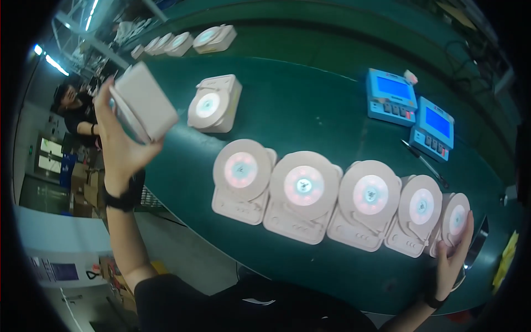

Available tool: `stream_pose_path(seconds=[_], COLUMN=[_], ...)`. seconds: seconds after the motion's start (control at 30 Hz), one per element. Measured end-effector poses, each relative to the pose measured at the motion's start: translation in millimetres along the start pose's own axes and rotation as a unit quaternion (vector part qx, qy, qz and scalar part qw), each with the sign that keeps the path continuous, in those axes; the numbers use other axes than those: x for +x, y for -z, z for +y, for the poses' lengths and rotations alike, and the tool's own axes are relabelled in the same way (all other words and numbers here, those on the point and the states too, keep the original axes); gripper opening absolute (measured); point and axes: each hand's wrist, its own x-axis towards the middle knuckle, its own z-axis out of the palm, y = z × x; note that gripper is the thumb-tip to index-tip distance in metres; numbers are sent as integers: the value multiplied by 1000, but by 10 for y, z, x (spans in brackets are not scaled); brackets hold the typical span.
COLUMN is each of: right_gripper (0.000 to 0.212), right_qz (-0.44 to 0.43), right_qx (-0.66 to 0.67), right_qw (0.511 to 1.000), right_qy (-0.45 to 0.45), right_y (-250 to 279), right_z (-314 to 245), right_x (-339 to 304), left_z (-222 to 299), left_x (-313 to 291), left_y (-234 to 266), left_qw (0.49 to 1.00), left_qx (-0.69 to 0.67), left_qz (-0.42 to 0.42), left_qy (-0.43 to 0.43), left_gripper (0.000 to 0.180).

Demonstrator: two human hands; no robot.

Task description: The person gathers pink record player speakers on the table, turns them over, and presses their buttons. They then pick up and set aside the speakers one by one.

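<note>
My left hand [124, 155] is raised at the left, closed round a pale pink box-shaped mini record player [148, 102], tilted with its plain side toward me. A row of several like mini record players [304, 193] lies along the near side of the table, their round discs glowing white, pink and bluish. At the row's right end, my right hand [452, 264] grips the last mini record player [456, 217], thumb at its front and fingers along its right side. Another mini record player [213, 105] rests by itself, right of my left hand.
Two blue meters [391, 97] [433, 130] with lit screens stand at the right back of the green table [298, 110]. A pen [423, 160] lies before them. More players [214, 39] line the far left. A dark flat object [479, 240] and yellow material [506, 260] are far right. A person [77, 113] is at the left.
</note>
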Motion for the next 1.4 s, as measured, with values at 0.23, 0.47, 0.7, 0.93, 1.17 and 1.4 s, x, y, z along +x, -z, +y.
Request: stream_pose_path(seconds=[0.23,0.47,0.7,0.93,1.17,1.4], right_gripper=[68,66,64,63,67,81], right_qz=[55,78,58,-2,-50,-76], right_qx=[-128,-143,-44,202,297,293], right_qw=[990,985,996,976,948,952], right_qy=[33,48,41,-79,-100,-39], right_y=[-71,-95,-39,151,199,249], right_z=[155,266,356,384,352,409], right_x=[10,-7,21,-72,-134,-162], left_z=[-7,19,-171,-221,-263,76], left_x=[-1073,-1271,-1776,-1932,-2033,-1692], left_y=[146,77,17,8,9,13], left_qw=[946,894,731,779,805,815], left_qx=[-16,-42,-493,-441,-424,-350], left_qz=[-192,-271,-220,-237,-232,-257], left_qy=[261,354,417,378,344,383], left_gripper=[104,84,67,65,62,58])
